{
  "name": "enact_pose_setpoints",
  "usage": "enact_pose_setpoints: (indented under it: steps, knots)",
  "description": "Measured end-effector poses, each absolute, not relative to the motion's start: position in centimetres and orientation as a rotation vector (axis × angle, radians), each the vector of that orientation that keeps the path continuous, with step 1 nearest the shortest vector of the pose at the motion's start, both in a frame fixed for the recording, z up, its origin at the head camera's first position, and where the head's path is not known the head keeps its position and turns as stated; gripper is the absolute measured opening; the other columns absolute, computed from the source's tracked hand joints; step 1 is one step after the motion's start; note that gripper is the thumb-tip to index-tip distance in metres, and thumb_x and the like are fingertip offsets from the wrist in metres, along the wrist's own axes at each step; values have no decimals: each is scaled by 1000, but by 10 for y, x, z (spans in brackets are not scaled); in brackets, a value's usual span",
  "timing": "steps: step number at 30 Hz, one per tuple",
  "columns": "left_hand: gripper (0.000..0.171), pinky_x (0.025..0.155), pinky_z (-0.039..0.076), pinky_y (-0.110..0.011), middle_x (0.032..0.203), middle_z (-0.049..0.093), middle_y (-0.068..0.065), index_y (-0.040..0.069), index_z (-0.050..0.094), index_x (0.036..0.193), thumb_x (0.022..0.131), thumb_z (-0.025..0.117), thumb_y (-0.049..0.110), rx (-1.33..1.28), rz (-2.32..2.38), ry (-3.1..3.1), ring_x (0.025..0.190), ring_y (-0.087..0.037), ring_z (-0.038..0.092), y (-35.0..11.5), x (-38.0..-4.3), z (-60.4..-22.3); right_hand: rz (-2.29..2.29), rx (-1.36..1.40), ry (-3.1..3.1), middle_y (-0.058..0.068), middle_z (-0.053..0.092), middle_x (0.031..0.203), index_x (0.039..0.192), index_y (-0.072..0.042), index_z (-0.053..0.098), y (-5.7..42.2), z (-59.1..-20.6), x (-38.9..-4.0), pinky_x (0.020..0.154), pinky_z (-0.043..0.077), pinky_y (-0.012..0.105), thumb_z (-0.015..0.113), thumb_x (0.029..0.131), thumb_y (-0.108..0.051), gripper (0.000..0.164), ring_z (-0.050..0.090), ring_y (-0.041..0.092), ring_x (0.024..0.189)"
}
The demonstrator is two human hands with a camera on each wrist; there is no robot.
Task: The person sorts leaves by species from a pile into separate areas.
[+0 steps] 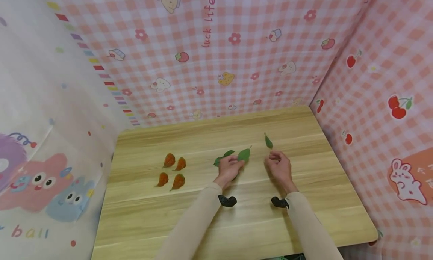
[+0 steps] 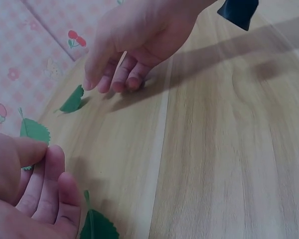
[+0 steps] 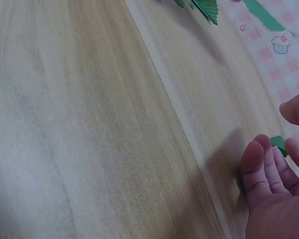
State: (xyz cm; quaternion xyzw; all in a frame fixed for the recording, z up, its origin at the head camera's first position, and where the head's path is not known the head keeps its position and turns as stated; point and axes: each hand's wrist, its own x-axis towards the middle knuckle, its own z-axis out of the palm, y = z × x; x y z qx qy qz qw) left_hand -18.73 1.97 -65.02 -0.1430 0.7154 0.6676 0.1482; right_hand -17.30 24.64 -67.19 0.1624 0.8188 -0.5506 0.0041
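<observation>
My left hand (image 1: 230, 169) pinches a green leaf (image 1: 244, 154) between thumb and fingers, its stem pointing up and away. Beside and partly behind that hand lie more green leaves (image 1: 218, 161) on the table. In the left wrist view the held leaf (image 2: 36, 130) stands above the fingertips, and another leaf (image 2: 97, 226) shows at the bottom edge. My right hand (image 1: 280, 166) is just short of a single green leaf (image 1: 268, 141) and holds nothing; its fingers bend loosely. The right wrist view shows part of that leaf (image 3: 279, 144) beyond the fingers.
Several orange-red, leaf-like pieces (image 1: 169, 160) lie in two rows on the left of the wooden table (image 1: 135, 222). Patterned cloth walls stand behind the table and at both sides. A black band (image 1: 227, 200) is on the left wrist, another (image 1: 279, 202) on the right.
</observation>
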Motion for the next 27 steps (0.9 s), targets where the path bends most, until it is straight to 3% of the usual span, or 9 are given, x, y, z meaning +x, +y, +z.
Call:
enact_pose_setpoints:
  steps: [9,13,17,20,23,27]
  knots:
    - [35,68,59,-22,111,83,-13,1,69,131,97,80,4,-464,1977,2025,77,-11,74,40,-200,-653,-1677,498,2616,21,73,142,150,-3,65,251,-672,-170,93,52,17,72,110,-22,45,70,31,123]
    - [31,64,57,-24,100,81,-11,5,65,119,93,81,1,-449,1978,2080,70,-14,73,55,-207,-665,-1605,445,2695,23,70,143,151,0,63,258,-673,-168,104,54,33,71,109,-20,47,66,35,126]
    - [24,61,57,-24,85,79,0,15,67,102,89,83,3,-485,1943,2085,68,-12,74,63,-217,-681,-1557,426,2739,20,67,146,151,0,62,263,-673,-171,112,51,46,68,107,-19,48,62,34,130]
    - [18,64,60,-25,81,81,0,16,72,98,91,84,4,-490,1923,2090,71,-14,78,64,-218,-678,-1553,453,2768,18,71,138,147,-1,66,264,-674,-181,108,54,41,68,105,-18,45,66,32,125]
    - [11,69,60,-24,91,84,-9,7,77,106,96,80,4,-462,1915,2139,79,-20,82,65,-210,-663,-1530,465,2824,20,76,129,141,0,70,265,-675,-194,96,55,30,68,105,-17,40,72,32,116]
    - [18,73,59,-21,105,86,-16,0,79,120,103,75,4,-441,1890,2169,93,-28,85,66,-204,-650,-1500,481,2846,21,80,124,139,1,73,266,-674,-210,91,55,28,68,107,-19,37,77,35,112]
